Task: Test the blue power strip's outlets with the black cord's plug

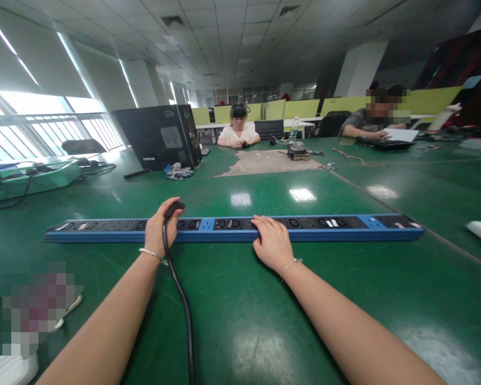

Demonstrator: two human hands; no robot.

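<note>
A long blue-and-black power strip (248,235) lies across the green table in front of me, with sockets along its top. My left hand (160,227) is closed around a black plug (175,207), held just above the strip left of its middle. From that plug a thick black cable (182,299) hangs toward me and leaves the picture at the bottom. My right hand (273,240) grips the strip near its middle, fingers over the top and thumb at the near side. The fingers of my left hand partly hide the plug and the sockets behind it.
A black computer case (160,136) stands at the back left, with gloves (178,171) before it. Left of it is a green basket (36,182) of cables. Brown cardboard (264,162) lies farther back. Two people sit across the table. A white object (12,369) is near left.
</note>
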